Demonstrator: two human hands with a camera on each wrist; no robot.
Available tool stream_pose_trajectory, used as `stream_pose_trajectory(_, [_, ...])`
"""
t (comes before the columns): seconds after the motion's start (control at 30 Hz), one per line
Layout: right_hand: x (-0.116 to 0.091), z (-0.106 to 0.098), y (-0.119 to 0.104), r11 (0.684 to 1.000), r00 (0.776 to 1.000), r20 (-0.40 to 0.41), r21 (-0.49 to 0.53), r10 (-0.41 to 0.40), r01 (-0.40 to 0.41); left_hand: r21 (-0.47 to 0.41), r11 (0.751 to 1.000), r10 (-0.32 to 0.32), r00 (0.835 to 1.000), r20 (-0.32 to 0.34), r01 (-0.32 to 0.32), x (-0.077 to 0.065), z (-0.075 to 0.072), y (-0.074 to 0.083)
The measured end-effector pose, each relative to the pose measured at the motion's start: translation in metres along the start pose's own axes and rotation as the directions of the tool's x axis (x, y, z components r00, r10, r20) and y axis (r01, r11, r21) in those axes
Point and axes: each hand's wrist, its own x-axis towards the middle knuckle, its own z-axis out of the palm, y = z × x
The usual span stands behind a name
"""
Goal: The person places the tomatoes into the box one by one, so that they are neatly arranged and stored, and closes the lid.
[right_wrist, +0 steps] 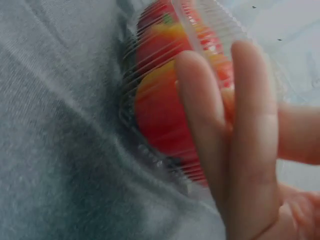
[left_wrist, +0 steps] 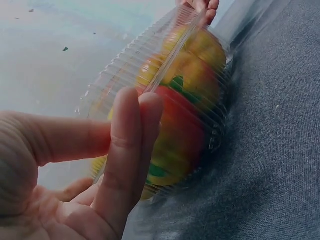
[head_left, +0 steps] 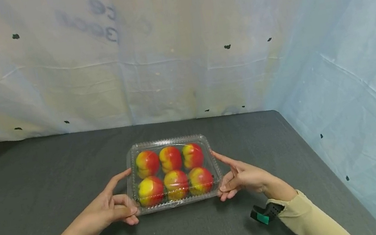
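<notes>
A clear plastic clamshell box [head_left: 180, 203] lies on the dark table, its lid down over several red-and-yellow, peach-like fruits [head_left: 176, 184] in two rows. My left hand [head_left: 107, 209] pinches the box's rim near its front left corner between thumb and fingers, the index finger stretched along the left side. At the front right corner my right hand [head_left: 245, 176] grips the rim likewise, its index finger reaching up the right edge. Up close in the left wrist view, green leaf-like bits [left_wrist: 184, 89] show on the fruits. Fingers cover part of the box in the right wrist view.
Dark grey cloth covers the table [head_left: 50, 171]. Behind it hangs a pale sheet [head_left: 169, 53] with dark specks and faint writing, and another pale sheet [head_left: 370, 102] stands along the right edge. Black bands [head_left: 266, 212] are on both wrists.
</notes>
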Motion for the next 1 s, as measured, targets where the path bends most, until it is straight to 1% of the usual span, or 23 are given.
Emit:
stream_pose_trajectory(0.13, [0.0,0.0,0.001,1.0,1.0,-0.006,-0.008,-0.003,0.003,0.002,1.0,-0.013,1.0,-0.011,0.014,0.0,0.0,0.0])
stream_pose_trajectory(0.4, [-0.002,-0.005,0.005,0.995,0.993,0.079,-0.036,-0.085,0.088,-0.003,1.0,-0.022,1.0,-0.008,0.022,-0.002,0.0,0.001])
stream_pose_trajectory(0.57, [-0.004,-0.01,0.006,0.989,0.992,0.064,-0.097,-0.108,0.114,-0.004,0.999,-0.052,0.998,-0.021,0.052,-0.004,-0.002,0.003])
stream_pose_trajectory(0.67, [-0.006,-0.013,0.005,0.981,0.991,0.052,-0.142,-0.126,0.132,0.021,0.998,-0.064,0.997,-0.048,0.065,-0.005,-0.004,0.003])
stream_pose_trajectory(0.73, [-0.007,-0.015,0.005,0.972,0.988,0.04,-0.179,-0.147,0.151,0.053,0.996,-0.062,0.996,-0.068,0.066,-0.007,-0.006,0.004])
stream_pose_trajectory(0.87, [-0.008,-0.019,0.005,0.948,0.979,-0.03,-0.258,-0.202,0.188,0.129,0.989,-0.053,0.99,-0.131,0.07,-0.01,-0.009,0.007])
stream_pose_trajectory(0.93, [-0.008,-0.02,0.005,0.937,0.971,-0.081,-0.291,-0.226,0.194,0.166,0.983,-0.054,0.982,-0.181,0.085,-0.011,-0.009,0.009])
stream_pose_trajectory(1.0, [-0.008,-0.02,0.006,0.927,0.961,-0.122,-0.32,-0.248,0.199,0.189,0.976,-0.059,0.968,-0.245,0.107,-0.009,-0.008,0.01])
